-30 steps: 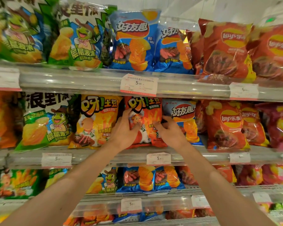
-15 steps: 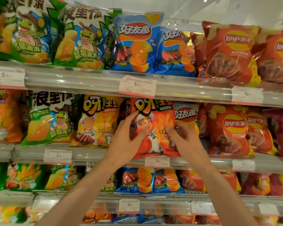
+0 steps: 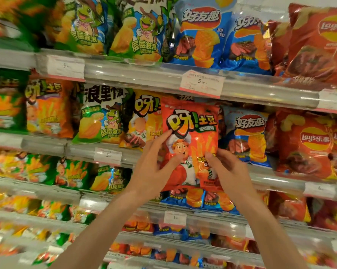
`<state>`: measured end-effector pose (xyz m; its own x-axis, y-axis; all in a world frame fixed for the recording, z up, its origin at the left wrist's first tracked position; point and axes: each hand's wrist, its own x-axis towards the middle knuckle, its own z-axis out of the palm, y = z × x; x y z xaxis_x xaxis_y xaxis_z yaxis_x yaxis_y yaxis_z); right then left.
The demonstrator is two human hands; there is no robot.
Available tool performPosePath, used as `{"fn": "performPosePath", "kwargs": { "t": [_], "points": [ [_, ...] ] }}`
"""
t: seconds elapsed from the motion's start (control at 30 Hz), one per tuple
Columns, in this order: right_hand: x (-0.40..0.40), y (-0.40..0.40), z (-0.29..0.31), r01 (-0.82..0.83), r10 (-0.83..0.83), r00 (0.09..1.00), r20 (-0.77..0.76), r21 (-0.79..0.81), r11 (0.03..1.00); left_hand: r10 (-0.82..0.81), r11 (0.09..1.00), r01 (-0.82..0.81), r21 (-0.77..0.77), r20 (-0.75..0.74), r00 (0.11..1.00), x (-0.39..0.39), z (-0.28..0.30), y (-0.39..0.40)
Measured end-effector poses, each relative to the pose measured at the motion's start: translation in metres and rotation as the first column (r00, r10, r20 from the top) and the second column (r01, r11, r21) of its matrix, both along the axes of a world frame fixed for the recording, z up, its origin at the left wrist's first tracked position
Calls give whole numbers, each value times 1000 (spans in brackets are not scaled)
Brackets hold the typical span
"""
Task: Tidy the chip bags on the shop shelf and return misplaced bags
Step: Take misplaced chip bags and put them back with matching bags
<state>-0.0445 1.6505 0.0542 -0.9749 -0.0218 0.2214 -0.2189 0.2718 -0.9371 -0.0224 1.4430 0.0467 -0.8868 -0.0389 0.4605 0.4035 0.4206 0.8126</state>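
Both the left hand (image 3: 154, 167) and right hand (image 3: 226, 171) are gripping a red bag (image 3: 191, 140), seemingly pulling a misplaced one out, needing its matching row next.

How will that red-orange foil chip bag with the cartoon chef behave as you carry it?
The red-orange foil chip bag looks puffed, so probably light and crushable. Its glossy film may slip, though left hand and right hand pinch its lower part.

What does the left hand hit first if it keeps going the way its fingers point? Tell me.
The left hand points up and right, fingers already on the red bag it holds with the right hand. Past the bag, probably the blue bag or the shelf rail; depth is unclear.
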Motion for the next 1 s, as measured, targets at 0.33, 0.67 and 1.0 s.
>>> {"fn": "performPosePath", "kwargs": {
  "t": [0.33, 0.67, 1.0],
  "points": [
    [68, -157, 1, 5, -4, 1000, -12, 51, 999, 29, 998, -32, -58, -50, 998, 63, -2, -164],
    [115, -353, 5, -212, 211, 977, 23, 83, 974, 189, 982, -189, -7, -33, 981, 151, -1, -348],
    [89, -542, -9, -463, 461, 885, 69, 12, 886, 432, 902, -430, 32, -46, 901, 181, -16, -519]
  ]
}}
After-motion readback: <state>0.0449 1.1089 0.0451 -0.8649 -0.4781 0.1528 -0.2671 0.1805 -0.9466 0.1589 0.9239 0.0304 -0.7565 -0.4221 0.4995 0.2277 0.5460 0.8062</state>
